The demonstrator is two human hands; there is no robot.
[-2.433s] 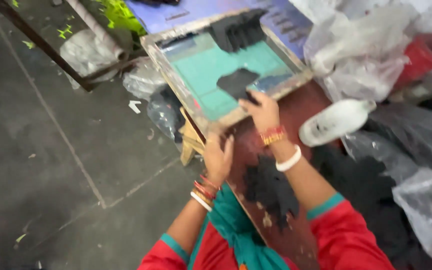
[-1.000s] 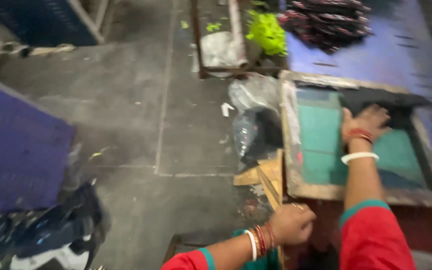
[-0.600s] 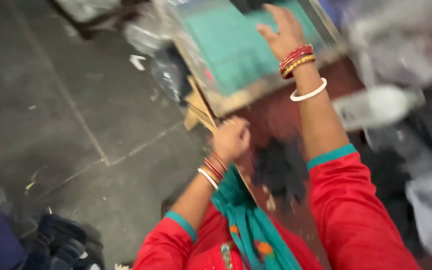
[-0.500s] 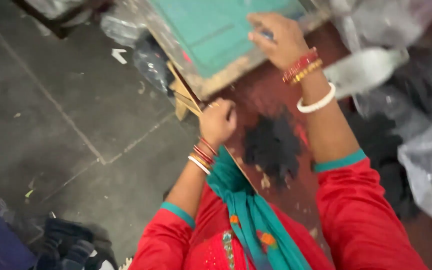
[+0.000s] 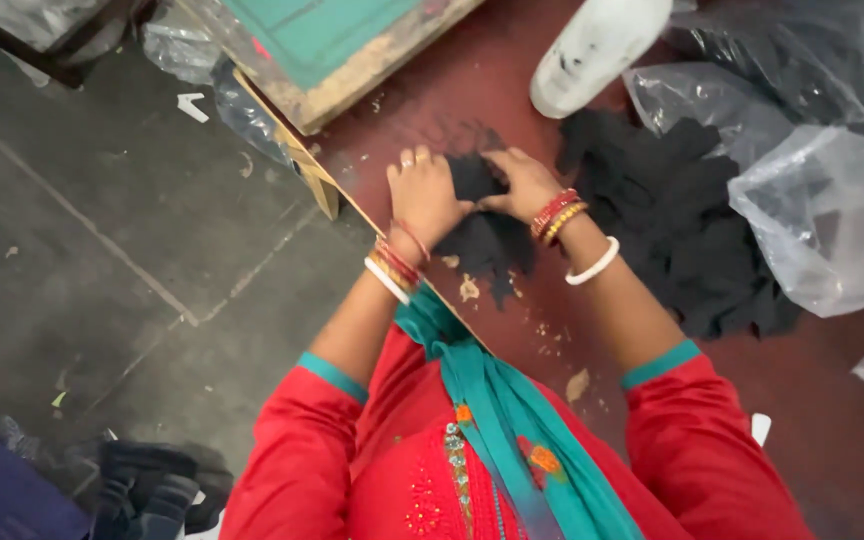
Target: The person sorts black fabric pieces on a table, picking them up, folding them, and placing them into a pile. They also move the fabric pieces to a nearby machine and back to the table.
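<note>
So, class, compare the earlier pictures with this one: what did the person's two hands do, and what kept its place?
The right hand left the green-meshed wooden frame and came back down to the small black fabric piece on the red table. The left hand joined it, so both now press on that piece. The white bottle, the black fabric pile and the clear plastic bags stayed put.

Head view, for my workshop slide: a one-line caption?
Both hands, left hand and right hand, press black fabric piece on red table.
</note>
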